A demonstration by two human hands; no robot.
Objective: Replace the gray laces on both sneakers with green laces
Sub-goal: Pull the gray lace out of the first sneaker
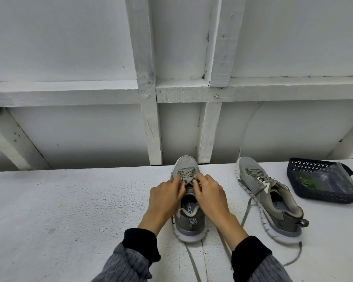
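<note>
Both sleeves (130, 259) frame the near sneaker (189, 212), whose gray lace (186, 176) is pinched by the left hand (165, 198) and right hand (209, 197). Unlacing seems barely begun; the second sneaker (273, 198) remains gray-laced, and green laces (308, 181) apparently wait bagged in the basket (306, 165).

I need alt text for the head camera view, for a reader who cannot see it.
Two bare hands, left hand and right hand, pinch the gray laces of a gray mesh sneaker on a white textured table. A second gray sneaker lies to the right, beside a dark blue plastic basket holding something green.
</note>
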